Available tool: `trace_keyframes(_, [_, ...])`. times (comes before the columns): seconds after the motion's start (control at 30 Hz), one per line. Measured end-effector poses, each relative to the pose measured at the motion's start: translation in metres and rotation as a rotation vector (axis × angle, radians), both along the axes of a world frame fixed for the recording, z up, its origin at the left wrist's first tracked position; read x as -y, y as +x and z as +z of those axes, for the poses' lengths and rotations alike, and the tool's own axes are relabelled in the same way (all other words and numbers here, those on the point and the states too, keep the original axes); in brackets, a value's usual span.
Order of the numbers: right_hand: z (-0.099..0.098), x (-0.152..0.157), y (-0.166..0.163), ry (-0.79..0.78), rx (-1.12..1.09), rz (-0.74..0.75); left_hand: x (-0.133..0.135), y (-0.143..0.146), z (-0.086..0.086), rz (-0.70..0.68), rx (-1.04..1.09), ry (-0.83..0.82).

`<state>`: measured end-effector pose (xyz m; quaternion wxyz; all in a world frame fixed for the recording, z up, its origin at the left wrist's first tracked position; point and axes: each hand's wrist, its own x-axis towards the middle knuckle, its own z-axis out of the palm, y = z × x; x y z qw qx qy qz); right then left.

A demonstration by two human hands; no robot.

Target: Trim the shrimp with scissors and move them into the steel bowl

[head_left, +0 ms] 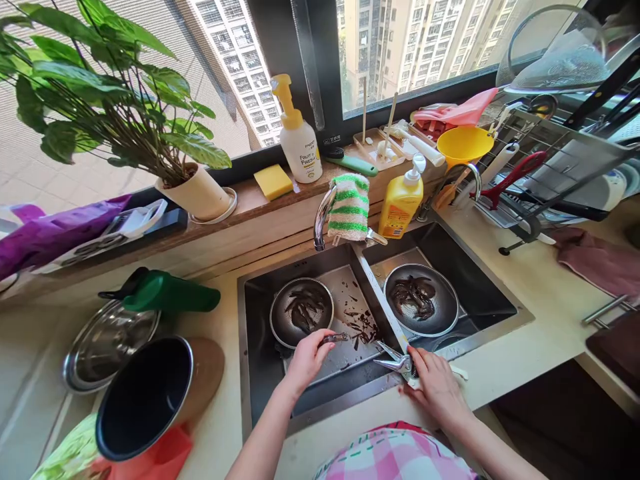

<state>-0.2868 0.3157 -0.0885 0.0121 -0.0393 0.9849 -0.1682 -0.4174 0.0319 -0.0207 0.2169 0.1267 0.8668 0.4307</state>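
Note:
Over the left sink basin, my left hand [306, 360] pinches a dark, slim, shrimp-like piece [336, 338] between thumb and fingers. My right hand [435, 380] is wrapped round the handles of kitchen shears [395, 360] at the sink's front edge; their silver blades are spread and point left towards the piece, apart from it. Left of centre, a round dark pan [280, 313] holds several similar dark pieces [306, 308]. Another round pan [447, 310] in the right basin holds more dark, wet pieces [414, 297]. Small dark scraps [363, 327] litter the left basin's floor.
A faucet [320, 223] draped with a striped cloth [349, 207] stands behind the sink divider [375, 287]. Beside it is a yellow soap bottle [401, 200]. A black-lined pot [145, 400] sits left of the sink, and a dish rack [545, 167] stands at right.

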Motion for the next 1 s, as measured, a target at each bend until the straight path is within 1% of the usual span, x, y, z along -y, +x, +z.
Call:
trace_keyframes(0.07, [-0.004, -0.004, 0.002, -0.003, -0.025, 0.027, -0.001, 0.002, 0.004, -0.005, -0.007, -0.01])
trace_keyframes(0.13, [-0.004, -0.006, 0.001, -0.022, -0.031, 0.051, -0.001, 0.005, 0.007, -0.01, -0.019, -0.036])
trace_keyframes(0.2, [0.002, -0.001, -0.006, -0.077, -0.033, 0.066, 0.0, 0.007, 0.009, -0.009, -0.027, -0.079])
trace_keyframes(0.23, [0.008, 0.004, -0.011, -0.13, -0.033, 0.069, 0.0, 0.008, 0.01, -0.011, -0.029, -0.1])
trace_keyframes(0.3, [0.02, 0.02, -0.025, -0.293, -0.023, 0.075, -0.001, 0.011, 0.012, -0.036, -0.022, -0.123])
trace_keyframes(0.4, [0.038, 0.054, -0.054, -0.603, 0.041, 0.133, -0.005, 0.014, 0.018, -0.11, 0.009, -0.099])
trace_keyframes(0.5, [0.046, 0.083, -0.08, -0.837, 0.116, 0.177, -0.009, 0.017, 0.026, -0.168, 0.045, -0.055])
trace_keyframes(0.57, [0.045, 0.095, -0.09, -0.951, 0.186, 0.182, -0.009, 0.018, 0.029, -0.179, 0.073, -0.038])
trace_keyframes(0.63, [0.041, 0.101, -0.094, -1.031, 0.256, 0.161, -0.009, 0.019, 0.029, -0.166, 0.097, -0.036])
trace_keyframes(0.8, [0.031, 0.107, -0.092, -1.204, 0.394, 0.093, -0.01, 0.02, 0.021, -0.138, 0.133, -0.02])
trace_keyframes(0.9, [0.027, 0.11, -0.09, -1.263, 0.421, 0.062, -0.012, 0.02, 0.019, -0.133, 0.139, -0.011])
trace_keyframes(1.0, [0.025, 0.111, -0.091, -1.279, 0.408, 0.029, -0.014, 0.022, 0.019, -0.119, 0.142, -0.01])
